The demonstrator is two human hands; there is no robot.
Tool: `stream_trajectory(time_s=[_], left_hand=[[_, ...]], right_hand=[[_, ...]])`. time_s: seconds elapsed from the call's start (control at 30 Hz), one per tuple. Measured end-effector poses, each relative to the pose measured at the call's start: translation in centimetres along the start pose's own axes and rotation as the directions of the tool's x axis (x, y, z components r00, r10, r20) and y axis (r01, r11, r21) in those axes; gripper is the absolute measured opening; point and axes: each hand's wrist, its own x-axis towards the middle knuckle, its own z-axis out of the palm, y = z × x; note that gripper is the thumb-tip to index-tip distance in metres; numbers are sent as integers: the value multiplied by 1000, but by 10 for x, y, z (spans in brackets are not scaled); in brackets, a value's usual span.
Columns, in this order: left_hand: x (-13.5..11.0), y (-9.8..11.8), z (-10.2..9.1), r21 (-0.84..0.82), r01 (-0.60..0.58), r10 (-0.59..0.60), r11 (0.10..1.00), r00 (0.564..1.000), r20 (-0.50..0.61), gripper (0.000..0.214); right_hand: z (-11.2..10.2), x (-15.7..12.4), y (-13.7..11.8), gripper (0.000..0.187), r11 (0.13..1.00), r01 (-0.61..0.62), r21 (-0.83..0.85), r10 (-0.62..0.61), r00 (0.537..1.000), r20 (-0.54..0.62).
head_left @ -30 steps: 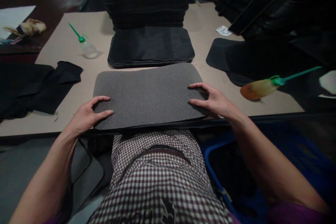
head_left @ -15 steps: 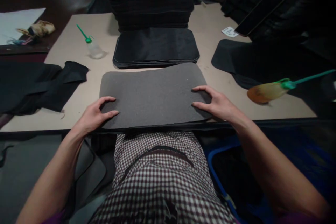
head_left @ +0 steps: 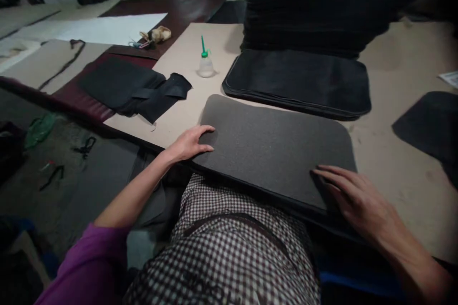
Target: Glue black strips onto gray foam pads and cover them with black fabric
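A grey foam pad (head_left: 272,145) with rounded corners lies flat on the beige table (head_left: 390,162), its near edge over the table's front. My left hand (head_left: 188,144) rests on the pad's left end, fingers spread and laid flat. On the pad's near right corner sits my right hand (head_left: 358,198), fingers stretched out over the foam. Neither hand grips anything.
Behind the pad lies a low stack of black pads (head_left: 300,83), and behind that a tall dark stack (head_left: 322,9). A small bottle with a green nozzle (head_left: 205,64) stands at the left. Black fabric pieces (head_left: 139,88) lie further left; another black piece (head_left: 429,124) at the right.
The view has swung to the left, so the pad now sits right of centre. Both hands stay on the pad's ends; the fingers have flattened from a curled press.
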Motion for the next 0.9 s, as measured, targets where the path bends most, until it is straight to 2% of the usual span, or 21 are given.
stream_trajectory(time_s=[0.2, 0.47, 0.57, 0.67, 0.73, 0.8, 0.9], left_hand=[[-4, -8, -2, 51, -36, 39, 998, 997, -62, 48], [-8, -20, 3, 82, -35, 45, 996, 991, -124, 42], [-13, -12, 2, 191, 16, 27, 982, 975, -219, 41], [-16, 14, 8, 282, 104, -10, 954, 949, -316, 44], [-11, 38, 21, 304, 20, 67, 953, 960, -273, 51], [0, 62, 41, 295, -164, 206, 941, 971, -120, 61], [27, 87, 74, 270, -345, 333, 899, 939, 89, 78]], right_hand=[[6, -2, 17, 36, 997, 41, 63, -44, 998, 50], [3, 1, 17, 34, 997, 52, 62, -55, 997, 51], [4, 1, 19, 36, 996, 33, 87, -37, 998, 48], [6, 0, 21, 40, 993, 20, 115, -25, 999, 41], [7, 0, 23, 40, 994, 27, 110, -30, 999, 22], [8, -1, 24, 38, 995, 42, 94, -42, 999, 1], [9, -2, 25, 35, 994, 76, 73, -75, 997, -17]])
